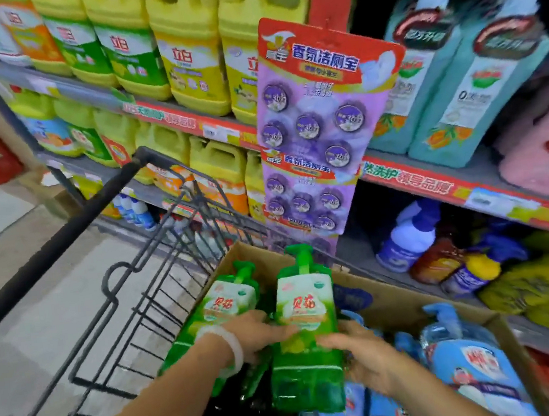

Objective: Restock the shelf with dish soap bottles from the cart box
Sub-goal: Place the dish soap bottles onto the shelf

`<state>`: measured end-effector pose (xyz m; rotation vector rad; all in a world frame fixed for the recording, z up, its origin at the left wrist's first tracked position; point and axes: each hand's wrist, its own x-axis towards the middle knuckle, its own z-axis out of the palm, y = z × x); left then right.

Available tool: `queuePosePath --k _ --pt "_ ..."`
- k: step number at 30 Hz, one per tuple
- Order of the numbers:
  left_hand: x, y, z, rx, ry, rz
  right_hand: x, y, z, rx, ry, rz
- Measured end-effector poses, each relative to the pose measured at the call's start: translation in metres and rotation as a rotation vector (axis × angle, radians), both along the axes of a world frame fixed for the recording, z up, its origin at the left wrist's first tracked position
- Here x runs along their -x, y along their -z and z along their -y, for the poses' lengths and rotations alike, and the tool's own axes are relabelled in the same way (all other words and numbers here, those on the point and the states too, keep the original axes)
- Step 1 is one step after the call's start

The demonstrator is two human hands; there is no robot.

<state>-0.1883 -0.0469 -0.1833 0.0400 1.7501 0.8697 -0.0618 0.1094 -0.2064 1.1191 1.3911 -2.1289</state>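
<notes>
A green pump bottle of dish soap (305, 327) stands up out of the cardboard box (375, 295) in the shopping cart. My left hand (260, 332) holds its left side and my right hand (361, 352) grips its right side. A second green bottle (223, 312) leans in the box just left of it, partly under my left wrist. Blue pump bottles (472, 363) fill the box's right part. The shelf (435, 186) rises behind the cart.
The wire cart (145, 291) with its black handle (63, 231) stands against the shelving. Yellow detergent jugs (187, 57) fill the upper left shelves. A purple hanging card of toilet fresheners (317, 114) dangles over the box. Teal bottles (457, 84) and spray bottles (410, 237) sit at right.
</notes>
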Motion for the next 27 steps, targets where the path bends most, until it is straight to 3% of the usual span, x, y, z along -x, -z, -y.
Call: queuePosePath --k 2,4,9,13,18,27 --pt "-0.014 -0.005 -0.016 -0.133 -0.067 0.155 -0.016 -0.008 -0.008 0.023 0.034 -0.087" --pt "-0.025 -0.012 -0.032 -0.248 -0.034 0.154 -0.031 -0.021 -0.015 -0.015 0.041 -0.151" --pt "-0.054 -0.045 -0.085 -0.365 0.057 -0.123 -0.069 -0.048 -0.054 -0.217 0.147 -0.277" --pt "-0.115 -0.085 -0.136 -0.493 0.108 -0.239 -0.126 -0.085 -0.102 -0.334 0.215 -0.380" --pt "-0.236 -0.131 -0.204 -0.630 0.187 -0.301 -0.248 -0.128 -0.162 -0.498 0.264 -0.426" --pt "-0.485 -0.160 -0.343 -0.763 0.570 -0.439 -0.526 -0.160 -0.250 -0.624 0.584 -0.378"
